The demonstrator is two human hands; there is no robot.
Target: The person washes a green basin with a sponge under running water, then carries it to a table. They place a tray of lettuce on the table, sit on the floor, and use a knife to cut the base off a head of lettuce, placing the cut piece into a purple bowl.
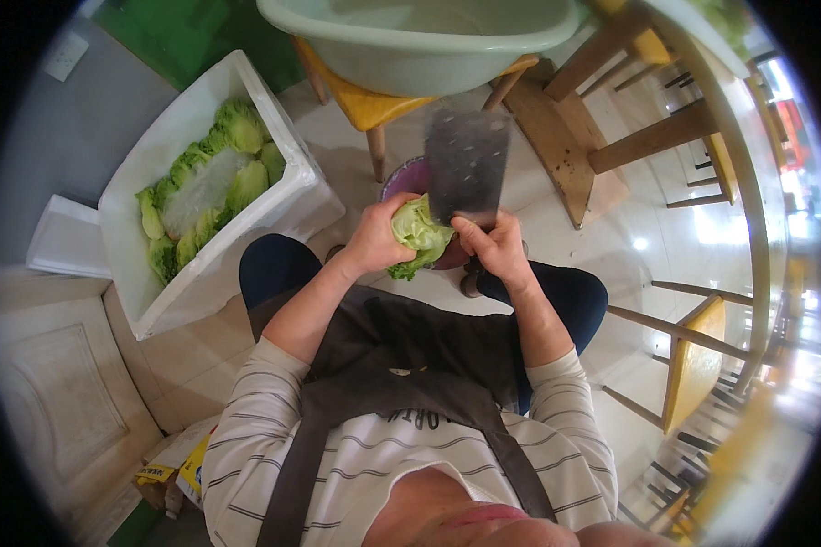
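Observation:
My left hand (378,236) grips a head of lettuce (416,229), its leafy end pointing down toward my lap. In my right hand (496,249) is a broad cleaver (466,164), its dark blade raised away from me and slightly blurred. Bits of something pale cling to the blade. The blade's lower corner is close to the lettuce; whether they touch I cannot tell. Below both hands a purple basin or bucket (408,176) stands on the floor between my feet, its inside mostly hidden.
At my left stands a white foam box (229,256) holding several lettuce heads (239,126) and clear plastic (209,188). Ahead, a large pale tub (410,65) rests on a yellow stool (356,99). Wooden table legs (646,143) and a yellow chair (694,362) are on the right.

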